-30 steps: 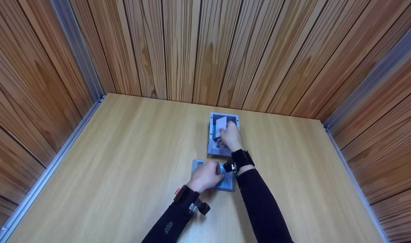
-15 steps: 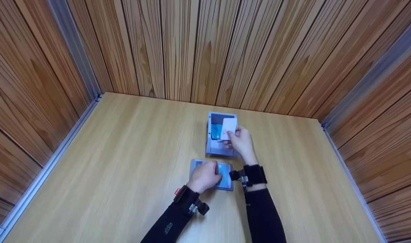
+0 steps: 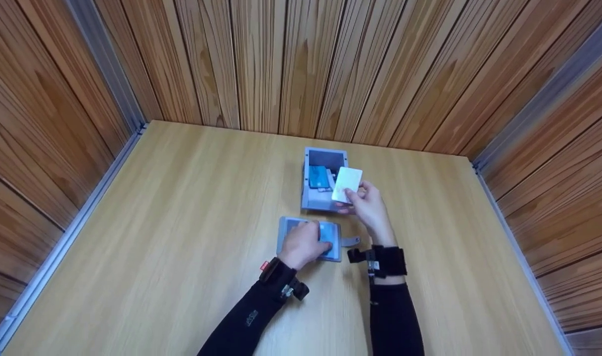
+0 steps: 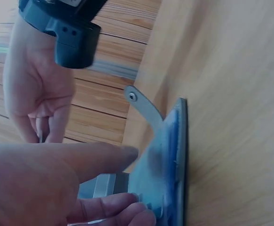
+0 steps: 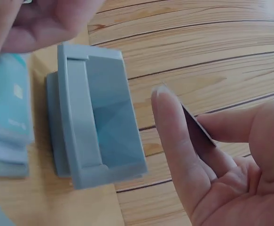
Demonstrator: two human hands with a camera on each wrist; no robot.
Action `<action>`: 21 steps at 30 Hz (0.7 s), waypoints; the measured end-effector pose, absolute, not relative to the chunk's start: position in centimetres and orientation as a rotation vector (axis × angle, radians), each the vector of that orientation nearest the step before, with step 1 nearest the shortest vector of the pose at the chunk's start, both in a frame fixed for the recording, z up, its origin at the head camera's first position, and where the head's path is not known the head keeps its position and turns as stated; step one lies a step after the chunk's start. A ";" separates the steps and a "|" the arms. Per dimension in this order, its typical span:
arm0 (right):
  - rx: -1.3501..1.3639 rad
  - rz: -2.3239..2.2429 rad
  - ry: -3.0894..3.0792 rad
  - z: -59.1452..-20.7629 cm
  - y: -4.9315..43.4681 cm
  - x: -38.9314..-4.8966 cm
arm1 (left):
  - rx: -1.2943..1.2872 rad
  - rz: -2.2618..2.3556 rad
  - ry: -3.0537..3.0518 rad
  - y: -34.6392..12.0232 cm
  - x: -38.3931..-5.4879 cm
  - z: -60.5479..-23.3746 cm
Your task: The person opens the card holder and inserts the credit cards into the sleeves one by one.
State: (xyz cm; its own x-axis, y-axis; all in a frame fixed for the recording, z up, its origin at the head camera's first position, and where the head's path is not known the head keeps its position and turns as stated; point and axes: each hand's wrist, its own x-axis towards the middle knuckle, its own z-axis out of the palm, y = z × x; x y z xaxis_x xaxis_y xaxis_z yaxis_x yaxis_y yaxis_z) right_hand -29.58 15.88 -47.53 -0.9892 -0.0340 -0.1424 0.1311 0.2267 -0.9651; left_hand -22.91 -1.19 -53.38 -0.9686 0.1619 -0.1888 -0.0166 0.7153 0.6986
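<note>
My right hand pinches a thin card between thumb and fingers, just right of the grey box. Its pale face is up in the head view; a dark side shows in the right wrist view. A small card holder lies spread on the table with clear sleeves and a blue card in it. My left hand is over it, fingers curled down, fingertips on a sleeve and thumb near its edge. Its snap strap sticks out to the right.
Behind the card holder stands the open grey box, with a teal card and other small things inside. Wood-panel walls enclose the table at the back and both sides.
My right hand has lifted the card out of the box and moved right and back toward me, uncovering the teal card and the strap. The left hand has stayed at the card holder.
</note>
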 end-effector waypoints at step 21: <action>-0.017 -1.724 2.304 -44.3 20.4 -27.9 | -0.016 1.173 2.595 -0.2 -22.8 -53.0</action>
